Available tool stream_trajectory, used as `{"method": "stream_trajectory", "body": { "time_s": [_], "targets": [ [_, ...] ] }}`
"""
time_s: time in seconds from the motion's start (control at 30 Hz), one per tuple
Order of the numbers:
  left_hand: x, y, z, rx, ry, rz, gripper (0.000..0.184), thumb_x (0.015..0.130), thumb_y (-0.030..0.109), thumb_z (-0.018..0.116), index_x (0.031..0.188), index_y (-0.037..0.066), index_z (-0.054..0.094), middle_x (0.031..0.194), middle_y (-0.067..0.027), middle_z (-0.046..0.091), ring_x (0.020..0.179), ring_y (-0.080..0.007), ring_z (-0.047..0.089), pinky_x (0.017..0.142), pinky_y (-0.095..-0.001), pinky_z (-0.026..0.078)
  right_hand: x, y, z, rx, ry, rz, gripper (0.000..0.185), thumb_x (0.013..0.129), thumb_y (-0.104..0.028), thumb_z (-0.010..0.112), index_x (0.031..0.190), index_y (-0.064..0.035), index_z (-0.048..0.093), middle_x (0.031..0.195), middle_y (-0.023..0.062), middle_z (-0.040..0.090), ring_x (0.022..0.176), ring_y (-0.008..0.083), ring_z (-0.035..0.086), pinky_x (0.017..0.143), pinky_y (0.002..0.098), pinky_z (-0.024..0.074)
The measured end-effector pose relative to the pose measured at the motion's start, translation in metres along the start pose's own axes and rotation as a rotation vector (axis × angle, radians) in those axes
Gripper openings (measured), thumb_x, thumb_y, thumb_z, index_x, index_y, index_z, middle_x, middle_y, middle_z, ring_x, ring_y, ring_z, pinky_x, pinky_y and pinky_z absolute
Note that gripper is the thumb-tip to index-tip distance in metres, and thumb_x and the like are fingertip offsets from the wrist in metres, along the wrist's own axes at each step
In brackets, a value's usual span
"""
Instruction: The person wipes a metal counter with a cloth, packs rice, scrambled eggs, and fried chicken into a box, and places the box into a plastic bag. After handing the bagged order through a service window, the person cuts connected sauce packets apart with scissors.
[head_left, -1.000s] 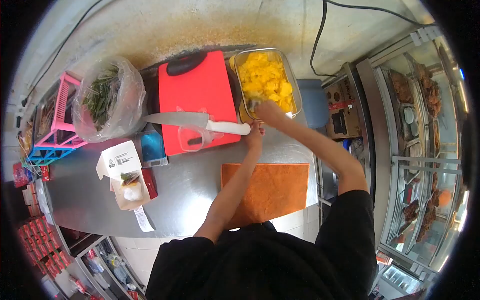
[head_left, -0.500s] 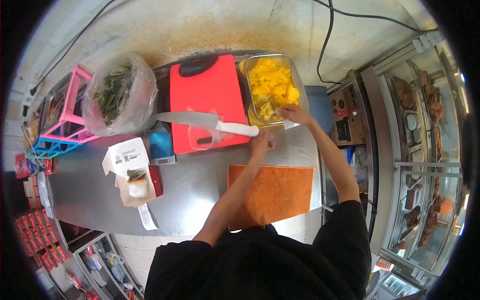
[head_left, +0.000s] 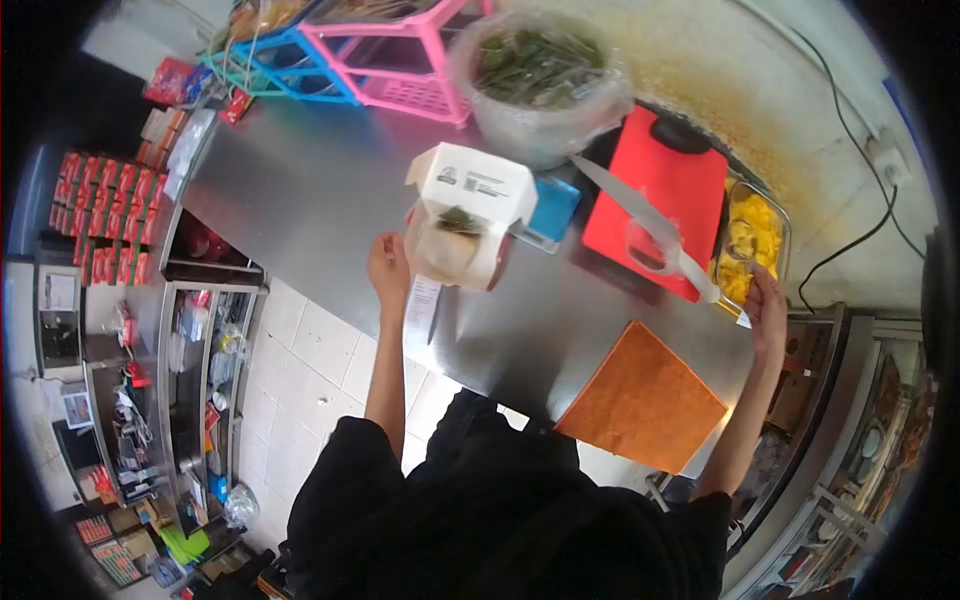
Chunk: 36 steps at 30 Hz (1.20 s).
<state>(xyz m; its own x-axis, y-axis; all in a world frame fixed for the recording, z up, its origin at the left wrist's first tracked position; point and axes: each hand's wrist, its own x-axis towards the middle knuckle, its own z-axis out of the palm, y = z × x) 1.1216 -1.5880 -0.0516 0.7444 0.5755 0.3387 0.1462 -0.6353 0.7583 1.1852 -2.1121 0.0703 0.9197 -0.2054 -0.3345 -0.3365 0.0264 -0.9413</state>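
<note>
My left hand (head_left: 388, 268) is beside the left side of an open paper takeaway box (head_left: 478, 182), its fingers loosely bent with nothing visible in them. Some green leaf (head_left: 457, 220) lies inside the box, and a printed receipt (head_left: 421, 305) hangs below it. Over at the right, my right hand (head_left: 766, 305) is closed around the handle of a spoon (head_left: 742, 245). The spoon's bowl rests in a metal tray (head_left: 788, 228) of yellow food (head_left: 757, 218). Near that hand, a white-handled knife (head_left: 640, 212) lies across a red cutting board (head_left: 648, 160).
An orange cloth (head_left: 645, 400) lies at the table's front edge. Behind the box stand a plastic-lined tub of green leaves (head_left: 540, 80), pink and blue baskets (head_left: 395, 55) and a small blue scale (head_left: 550, 210). A clear plastic piece (head_left: 652, 250) overlaps the board.
The view has swung left. My left hand has left the knife handle's end and moved leftward to the takeaway box. My right hand stays at the tray with the spoon.
</note>
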Motion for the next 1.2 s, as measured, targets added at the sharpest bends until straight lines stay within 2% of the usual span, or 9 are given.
{"method": "stream_trajectory", "body": {
  "time_s": [0.1, 0.23, 0.33, 0.4, 0.5, 0.63, 0.7, 0.9, 1.2],
  "targets": [
    [0.047, -0.091, 0.031, 0.11, -0.183, 0.035, 0.035, 0.082, 0.03, 0.054, 0.098, 0.0, 0.057, 0.084, -0.0166, 0.063, 0.079, -0.0299, 0.061, 0.069, -0.037, 0.047, -0.034, 0.007, 0.09, -0.011, -0.174, 0.021, 0.013, 0.084, -0.023, 0.052, 0.082, -0.0103, 0.056, 0.056, -0.0098, 0.031, 0.044, -0.0003, 0.027, 0.037, 0.0167, 0.0184],
    [0.086, -0.094, 0.063, 0.149, -0.537, -0.088, 0.043, 0.082, 0.041, 0.047, 0.083, 0.001, 0.063, 0.08, -0.0181, 0.063, 0.081, -0.0302, 0.061, 0.073, -0.0355, 0.047, -0.056, 0.058, 0.233, 0.018, -0.38, 0.203, 0.018, 0.083, -0.026, 0.054, 0.086, -0.0086, 0.058, 0.064, -0.0063, 0.045, 0.048, 0.0015, 0.034, 0.042, 0.016, 0.0278],
    [0.103, -0.088, 0.066, 0.267, -0.716, -0.085, 0.044, 0.082, 0.04, 0.046, 0.072, 0.0, 0.063, 0.079, -0.0184, 0.063, 0.078, -0.0302, 0.062, 0.074, -0.0375, 0.047, -0.067, 0.125, 0.329, -0.215, -0.424, -0.061, 0.031, 0.088, -0.031, 0.046, 0.089, -0.0011, 0.055, 0.086, 0.0073, 0.061, 0.064, 0.0188, 0.059, 0.054, 0.0324, 0.0445],
    [0.111, -0.083, 0.059, 0.248, -0.817, -0.118, 0.044, 0.082, 0.038, 0.046, 0.069, -0.001, 0.062, 0.077, -0.0193, 0.062, 0.077, -0.0316, 0.061, 0.072, -0.038, 0.047, -0.077, 0.149, 0.376, -0.822, -0.393, -0.56, 0.022, 0.089, -0.023, 0.043, 0.088, -0.0027, 0.05, 0.091, 0.016, 0.059, 0.064, 0.0303, 0.06, 0.057, 0.0396, 0.0456],
    [0.118, -0.081, 0.052, 0.165, -0.931, -0.191, 0.042, 0.082, 0.035, 0.046, 0.069, -0.002, 0.062, 0.074, -0.0197, 0.062, 0.071, -0.0307, 0.062, 0.069, -0.0372, 0.049, -0.094, 0.152, 0.411, -1.003, -0.329, -0.656, 0.012, 0.086, -0.013, 0.042, 0.087, -0.002, 0.045, 0.083, 0.0197, 0.055, 0.066, 0.0354, 0.058, 0.055, 0.0454, 0.0443],
    [0.128, -0.113, 0.067, 0.146, -0.864, -0.083, 0.04, 0.08, 0.034, 0.05, 0.075, -0.004, 0.062, 0.07, -0.0164, 0.063, 0.057, -0.022, 0.062, 0.062, -0.032, 0.05, -0.097, 0.152, 0.409, -0.956, -0.28, -0.654, 0.012, 0.087, -0.013, 0.042, 0.093, -0.0029, 0.043, 0.081, 0.0189, 0.054, 0.067, 0.0355, 0.057, 0.056, 0.045, 0.0437],
    [0.127, -0.097, 0.054, 0.029, -0.871, -0.282, 0.039, 0.08, 0.032, 0.052, 0.076, -0.005, 0.062, 0.069, -0.0156, 0.063, 0.059, -0.0214, 0.063, 0.06, -0.0313, 0.051, -0.097, 0.144, 0.401, -0.868, -0.222, -0.644, 0.012, 0.088, -0.014, 0.04, 0.092, -0.0027, 0.043, 0.078, 0.0181, 0.053, 0.065, 0.0332, 0.057, 0.056, 0.0422, 0.044],
    [0.115, -0.083, 0.029, -0.247, -1.031, -0.553, 0.036, 0.081, 0.028, 0.055, 0.082, -0.008, 0.06, 0.073, -0.0149, 0.063, 0.064, -0.0204, 0.064, 0.053, -0.0268, 0.054, -0.088, 0.129, 0.33, 0.143, -0.196, 0.06, 0.02, 0.092, -0.03, 0.041, 0.087, -0.0106, 0.045, 0.067, 0.0008, 0.046, 0.053, 0.0061, 0.041, 0.044, 0.0224, 0.03],
    [0.092, -0.073, 0.022, -0.322, -1.03, -0.704, 0.033, 0.082, 0.026, 0.057, 0.09, -0.006, 0.057, 0.083, -0.0119, 0.062, 0.067, -0.0185, 0.063, 0.061, -0.0292, 0.055, -0.088, 0.093, 0.186, 0.342, 0.272, -0.028, 0.018, 0.09, -0.027, 0.044, 0.084, -0.0108, 0.046, 0.065, -0.0012, 0.042, 0.047, 0.0048, 0.032, 0.04, 0.019, 0.0232]
  ]
}}
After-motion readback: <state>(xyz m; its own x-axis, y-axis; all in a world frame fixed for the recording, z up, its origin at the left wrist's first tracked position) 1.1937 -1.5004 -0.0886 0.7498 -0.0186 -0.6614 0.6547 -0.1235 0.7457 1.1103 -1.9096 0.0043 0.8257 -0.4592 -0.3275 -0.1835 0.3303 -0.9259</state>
